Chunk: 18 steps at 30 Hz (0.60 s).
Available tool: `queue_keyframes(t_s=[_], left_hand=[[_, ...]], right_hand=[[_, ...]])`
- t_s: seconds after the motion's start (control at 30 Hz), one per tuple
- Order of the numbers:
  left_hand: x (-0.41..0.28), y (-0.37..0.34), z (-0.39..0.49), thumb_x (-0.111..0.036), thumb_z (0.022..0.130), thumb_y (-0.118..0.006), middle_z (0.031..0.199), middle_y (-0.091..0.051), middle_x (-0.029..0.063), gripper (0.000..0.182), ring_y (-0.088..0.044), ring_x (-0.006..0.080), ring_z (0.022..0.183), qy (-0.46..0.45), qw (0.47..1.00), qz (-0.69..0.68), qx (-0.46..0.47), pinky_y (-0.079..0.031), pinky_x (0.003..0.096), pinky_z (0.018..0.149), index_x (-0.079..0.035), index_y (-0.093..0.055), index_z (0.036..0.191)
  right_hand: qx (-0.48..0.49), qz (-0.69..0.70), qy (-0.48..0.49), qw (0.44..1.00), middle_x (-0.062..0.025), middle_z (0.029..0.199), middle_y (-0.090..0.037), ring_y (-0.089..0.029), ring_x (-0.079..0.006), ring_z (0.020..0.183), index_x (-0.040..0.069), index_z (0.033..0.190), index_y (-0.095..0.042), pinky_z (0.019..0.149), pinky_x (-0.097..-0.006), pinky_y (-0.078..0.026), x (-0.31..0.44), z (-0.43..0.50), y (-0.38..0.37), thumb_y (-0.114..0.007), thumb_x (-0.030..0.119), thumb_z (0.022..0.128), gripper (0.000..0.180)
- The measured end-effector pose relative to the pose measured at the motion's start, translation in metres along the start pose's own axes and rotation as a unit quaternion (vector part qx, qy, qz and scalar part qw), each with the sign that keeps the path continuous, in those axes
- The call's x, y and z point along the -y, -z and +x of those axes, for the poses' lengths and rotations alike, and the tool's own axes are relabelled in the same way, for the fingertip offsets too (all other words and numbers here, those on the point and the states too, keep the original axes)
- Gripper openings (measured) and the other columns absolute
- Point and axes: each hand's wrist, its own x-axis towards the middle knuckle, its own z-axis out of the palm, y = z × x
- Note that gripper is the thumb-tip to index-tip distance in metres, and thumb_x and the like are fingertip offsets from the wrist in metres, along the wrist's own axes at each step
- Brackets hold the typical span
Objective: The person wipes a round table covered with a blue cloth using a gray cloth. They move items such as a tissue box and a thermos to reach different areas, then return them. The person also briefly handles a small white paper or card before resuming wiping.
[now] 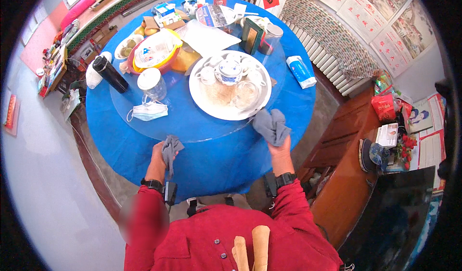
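My left hand [158, 158] grips a small grey cloth [171, 151] above the near edge of the round table. Another grey cloth [272, 126] is bunched over the fingers of my right hand [280, 151], hiding most of them. That cloth is close to the rim of a large white tray [202, 103], and whether it touches the glass turntable [195, 132] I cannot tell. On the tray stand a blue-and-white porcelain teapot [230, 72], several cups and a clear glass dish [246, 95]. A disposable face mask [148, 111] lies beyond my left hand, beside a lidded glass jar [151, 85].
A blue tablecloth [216, 170] covers the table. Around the turntable are a black thermos [110, 76], nested plastic basins [157, 50], a dark green box [251, 36] and a tissue pack [301, 71]. A wooden cabinet [335, 184] stands at right, a radiator [321, 54] behind.
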Motion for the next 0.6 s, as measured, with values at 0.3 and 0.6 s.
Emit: queue_keyframes(t_s=[0.3, 0.6], left_hand=[[0.004, 0.004, 0.003, -0.035, 0.096, -0.036, 0.087, -0.068, 0.015, 0.042, -0.065, 0.0291, 0.058, -0.002, 1.0, -0.001, 0.001, -0.053, 0.0358, 0.042, -0.004, -0.061, 0.108], [0.006, 0.003, -0.001, -0.033, 0.096, -0.042, 0.089, -0.068, 0.0148, 0.035, -0.065, 0.0301, 0.057, -0.029, 1.0, 0.006, -0.007, -0.051, 0.0339, 0.039, -0.005, -0.06, 0.106]], right_hand=[[-0.166, -0.568, 0.234, 0.771, -0.0176, 0.126, -0.059, -0.056, -0.0321, 0.117, 0.0, 0.132, -0.052, 0.1, -0.0387, -0.043, 0.011, -0.013, 0.004, -0.072, 0.022, 0.081, 0.059], [-0.035, -0.836, 0.235, 0.495, -0.015, 0.122, -0.059, -0.055, -0.0392, 0.108, 0.01, 0.122, -0.062, 0.094, -0.0436, -0.047, -0.038, -0.027, -0.028, -0.067, 0.019, 0.079, 0.044]])
